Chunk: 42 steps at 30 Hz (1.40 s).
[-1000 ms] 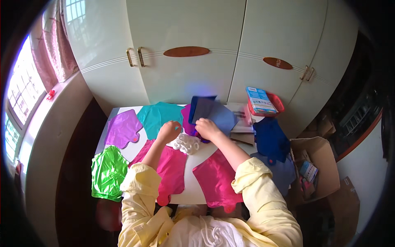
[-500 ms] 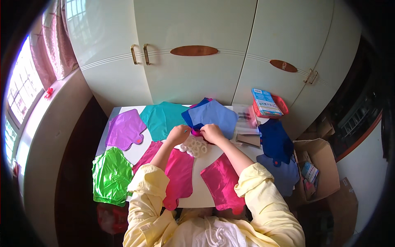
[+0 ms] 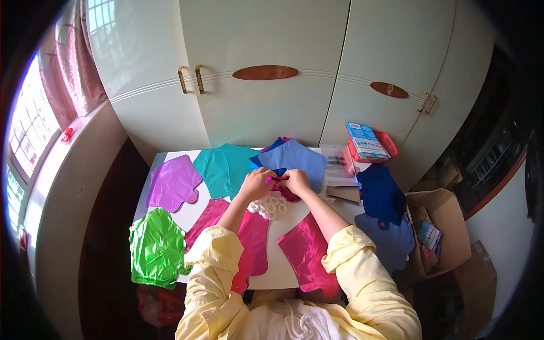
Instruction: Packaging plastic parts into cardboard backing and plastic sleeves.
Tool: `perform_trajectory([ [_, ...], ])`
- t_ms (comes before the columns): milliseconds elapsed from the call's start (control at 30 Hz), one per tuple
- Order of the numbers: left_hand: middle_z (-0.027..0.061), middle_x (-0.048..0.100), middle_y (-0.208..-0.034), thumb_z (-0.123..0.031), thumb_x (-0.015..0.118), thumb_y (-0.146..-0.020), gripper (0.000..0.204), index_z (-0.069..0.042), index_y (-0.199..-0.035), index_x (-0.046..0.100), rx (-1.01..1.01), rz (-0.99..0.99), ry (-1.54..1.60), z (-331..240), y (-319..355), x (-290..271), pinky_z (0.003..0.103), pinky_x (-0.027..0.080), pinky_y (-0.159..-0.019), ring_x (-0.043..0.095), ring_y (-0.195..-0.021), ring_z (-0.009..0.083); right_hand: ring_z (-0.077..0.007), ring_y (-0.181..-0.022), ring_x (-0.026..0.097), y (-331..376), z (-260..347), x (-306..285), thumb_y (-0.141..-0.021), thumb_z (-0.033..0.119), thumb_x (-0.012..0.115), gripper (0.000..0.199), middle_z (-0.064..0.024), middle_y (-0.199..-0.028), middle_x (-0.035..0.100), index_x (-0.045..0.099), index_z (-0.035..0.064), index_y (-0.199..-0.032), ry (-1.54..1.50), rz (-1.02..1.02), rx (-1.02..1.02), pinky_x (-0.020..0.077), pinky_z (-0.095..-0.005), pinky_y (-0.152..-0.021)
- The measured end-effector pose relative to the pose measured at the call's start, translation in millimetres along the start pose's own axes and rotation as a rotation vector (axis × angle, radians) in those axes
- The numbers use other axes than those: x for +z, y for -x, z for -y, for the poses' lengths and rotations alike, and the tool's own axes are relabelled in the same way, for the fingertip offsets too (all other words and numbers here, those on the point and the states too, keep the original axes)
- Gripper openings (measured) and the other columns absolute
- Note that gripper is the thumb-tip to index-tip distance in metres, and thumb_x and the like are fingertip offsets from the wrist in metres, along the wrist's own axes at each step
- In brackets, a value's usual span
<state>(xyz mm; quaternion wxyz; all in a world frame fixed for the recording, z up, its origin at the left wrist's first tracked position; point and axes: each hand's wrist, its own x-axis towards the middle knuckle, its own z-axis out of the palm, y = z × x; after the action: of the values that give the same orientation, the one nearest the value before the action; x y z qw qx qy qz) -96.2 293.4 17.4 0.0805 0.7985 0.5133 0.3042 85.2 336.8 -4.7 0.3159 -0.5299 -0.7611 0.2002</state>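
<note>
My left hand (image 3: 257,183) and my right hand (image 3: 297,182) work close together over the middle of the table, fingers pinched. Between and just below them is a crumpled dark pink piece (image 3: 289,195), held by both. A small bright purple bit (image 3: 268,181) shows at my left fingertips. Just below the hands lies a heap of white loops (image 3: 271,205). Behind them are a teal flat piece (image 3: 224,170) and a light blue flat piece (image 3: 297,161), which overlaps darker blue ones. Fingers hide most of what the hands grip.
Around the white table (image 3: 277,272) lie a purple piece (image 3: 171,182), a shiny green one (image 3: 157,246), a pink one (image 3: 306,252) and a navy one (image 3: 379,192). At right stand a clear box (image 3: 339,164), a red basket (image 3: 387,144) and a cardboard box (image 3: 450,226). Cabinets (image 3: 266,34) close off the back.
My hands have turned at the fingertips, and more of the dark pink piece shows below them. My left hand has moved slightly to the right. The view has shifted a little.
</note>
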Motion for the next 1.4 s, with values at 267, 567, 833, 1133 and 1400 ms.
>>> perform_trajectory([
  [267,0.0062,0.063,-0.108,-0.037,0.046,-0.094,0.033,-0.012,-0.097,0.068,-0.084,0.142,-0.201,-1.7,1.3,-5.4,0.046,0.038,-0.093,0.056,-0.106,0.0277,-0.0128,-0.054,0.055,-3.7,-3.9,1.5,-0.069,0.03,0.081,0.029,-0.0058,-0.059,0.061,0.066,0.0043,-0.068,-0.172,-0.037,0.087,0.0438,-0.0314,-0.054],
  [567,0.0095,0.065,-0.11,-0.043,0.027,-0.099,0.045,-0.017,-0.122,0.056,-0.146,0.449,-0.168,8.5,-6.5,-4.8,0.051,0.03,-0.106,0.058,-0.108,0.0284,-0.0073,-0.058,0.045,-39.8,-30.3,-52.6,-0.082,0.015,0.068,0.014,0.0032,-0.062,0.053,0.062,0.0052,-0.074,-0.455,-0.137,0.234,0.0366,-0.0275,-0.053],
  [833,0.0062,0.064,-0.116,-0.044,0.027,-0.098,0.044,-0.026,-0.129,0.052,-0.036,0.447,-0.237,3.6,-7.2,2.5,0.053,0.027,-0.108,0.057,-0.111,0.0279,-0.011,-0.058,0.051,-79.5,-41.7,-192.6,-0.084,0.019,0.065,0.019,-0.0022,-0.063,0.056,0.061,0.0017,-0.077,-0.463,-0.789,0.073,0.0413,-0.0313,-0.054],
  [1133,0.0138,0.063,-0.113,-0.044,0.032,-0.097,0.046,-0.016,-0.13,0.05,-0.203,0.308,-0.051,-3.5,-5.2,-7.8,0.052,0.04,-0.096,0.06,-0.104,0.0337,-0.0361,-0.074,0.063,-45.5,114.8,-204.9,-0.087,0.01,0.056,0.021,-0.0155,-0.084,0.065,0.054,0.012,-0.108,0.083,-0.841,-0.388,0.0487,-0.0469,-0.062],
  [1400,0.0155,0.066,-0.081,-0.023,0.069,-0.077,0.025,-0.002,-0.088,0.059,-0.496,-0.217,0.084,55.1,44.1,-88.5,0.041,0.05,-0.069,0.064,-0.079,0.034,-0.0221,-0.082,0.062,-50.3,148.2,-26.4,-0.074,0.011,0.056,0.008,-0.0054,-0.077,0.058,0.061,0.0093,-0.069,0.491,-0.3,-1.043,0.0533,-0.0355,-0.068],
])
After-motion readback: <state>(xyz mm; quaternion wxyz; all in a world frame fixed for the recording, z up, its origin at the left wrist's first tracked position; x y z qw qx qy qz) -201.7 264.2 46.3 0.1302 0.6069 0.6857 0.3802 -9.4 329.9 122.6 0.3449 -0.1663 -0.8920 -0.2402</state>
